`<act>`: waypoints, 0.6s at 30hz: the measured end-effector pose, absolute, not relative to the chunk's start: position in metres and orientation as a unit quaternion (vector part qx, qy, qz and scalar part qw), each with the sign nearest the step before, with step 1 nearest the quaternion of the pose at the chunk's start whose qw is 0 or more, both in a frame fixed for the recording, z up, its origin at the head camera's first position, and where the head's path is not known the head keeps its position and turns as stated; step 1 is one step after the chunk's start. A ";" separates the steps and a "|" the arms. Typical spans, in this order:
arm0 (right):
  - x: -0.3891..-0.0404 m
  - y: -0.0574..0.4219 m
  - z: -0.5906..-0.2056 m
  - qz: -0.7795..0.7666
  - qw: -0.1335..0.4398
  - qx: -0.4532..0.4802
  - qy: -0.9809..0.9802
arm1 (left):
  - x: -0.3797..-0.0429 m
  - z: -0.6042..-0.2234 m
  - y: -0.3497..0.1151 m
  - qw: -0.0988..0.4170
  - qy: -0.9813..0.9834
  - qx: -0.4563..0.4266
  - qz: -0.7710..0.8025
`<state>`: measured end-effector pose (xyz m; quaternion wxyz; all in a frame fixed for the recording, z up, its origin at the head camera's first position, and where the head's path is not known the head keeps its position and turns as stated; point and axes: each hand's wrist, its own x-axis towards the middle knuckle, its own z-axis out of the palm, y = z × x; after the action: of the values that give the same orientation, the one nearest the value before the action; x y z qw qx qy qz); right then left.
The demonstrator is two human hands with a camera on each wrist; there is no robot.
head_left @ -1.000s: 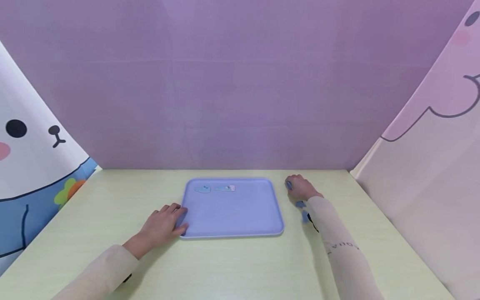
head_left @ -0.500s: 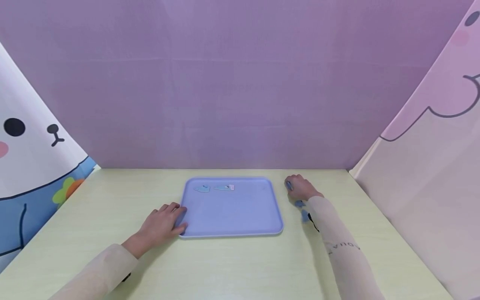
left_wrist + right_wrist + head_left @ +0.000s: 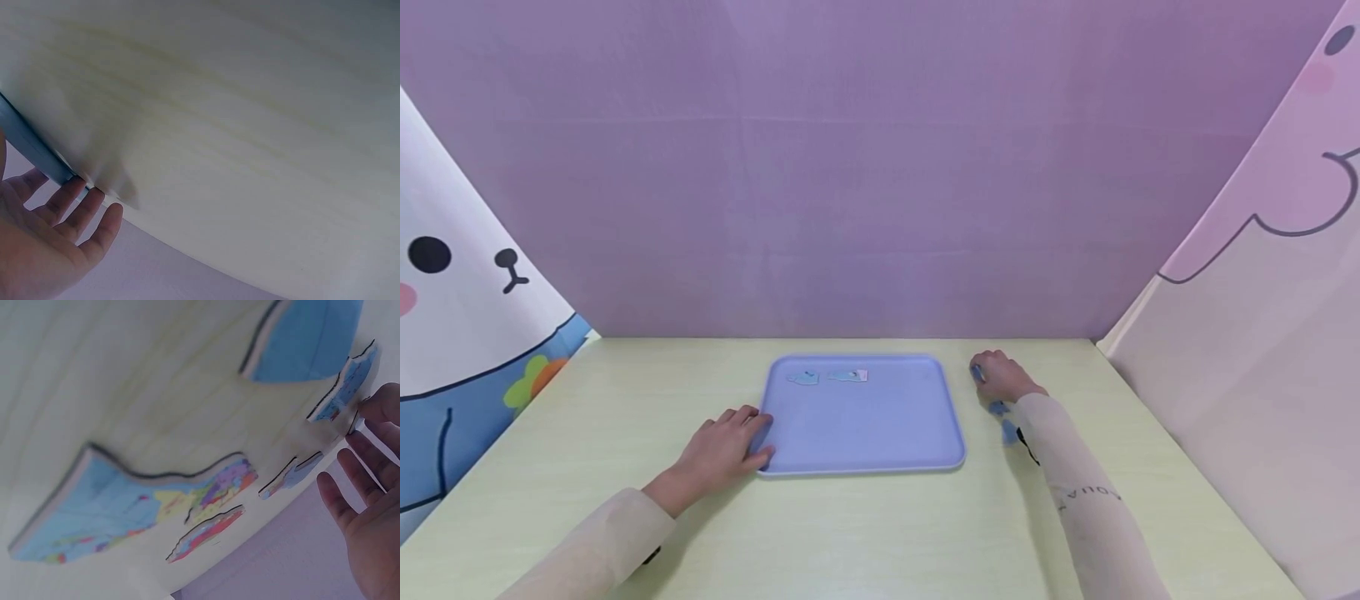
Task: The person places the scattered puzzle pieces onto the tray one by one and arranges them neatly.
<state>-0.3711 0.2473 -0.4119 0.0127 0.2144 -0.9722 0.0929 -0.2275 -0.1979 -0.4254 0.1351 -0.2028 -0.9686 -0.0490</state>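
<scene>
My left hand (image 3: pixel 722 450) rests on the left rim of a light blue tray (image 3: pixel 865 433), fingers spread and thumb over the edge. Near the tray's back edge lie two pale blue puzzle pieces, one pointed (image 3: pixel 805 378) and one longer (image 3: pixel 848 376). To the right of the tray, my right hand (image 3: pixel 1003 377) pinches a small blue puzzle piece (image 3: pixel 977 372) between thumb and finger, low over the table. The right wrist view shows this right hand (image 3: pixel 372 487) beside several loose map-printed pieces, including a big blue one with coloured patches (image 3: pixel 119 506).
More blue pieces (image 3: pixel 1009 432) lie partly under the right forearm. A red-patched piece (image 3: pixel 209 534) and a plain blue one (image 3: pixel 306 344) show in the right wrist view. A purple curtain (image 3: pixel 850 208) stands behind the pale table (image 3: pixel 865 533).
The view shifts very slightly. Both hands keep their places, the left on the tray rim and the right with the blue puzzle piece.
</scene>
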 end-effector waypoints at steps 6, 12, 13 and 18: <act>-0.373 0.248 -0.412 0.092 0.018 0.224 -0.970 | -0.228 -0.428 -0.199 0.138 -0.968 -0.202 -0.048; -0.374 0.249 -0.412 0.091 0.009 0.218 -0.972 | -0.229 -0.429 -0.199 0.137 -0.969 -0.201 -0.046; -0.374 0.249 -0.412 0.091 0.008 0.217 -0.972 | -0.229 -0.429 -0.199 0.137 -0.969 -0.202 -0.046; -0.374 0.249 -0.412 0.096 0.006 0.214 -0.972 | -0.228 -0.429 -0.198 0.138 -0.969 -0.201 -0.046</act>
<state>-0.3745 0.2488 -0.4124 0.0058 0.2136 -0.9722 0.0956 -0.2284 -0.1982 -0.4290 0.1380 -0.2012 -0.9687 -0.0457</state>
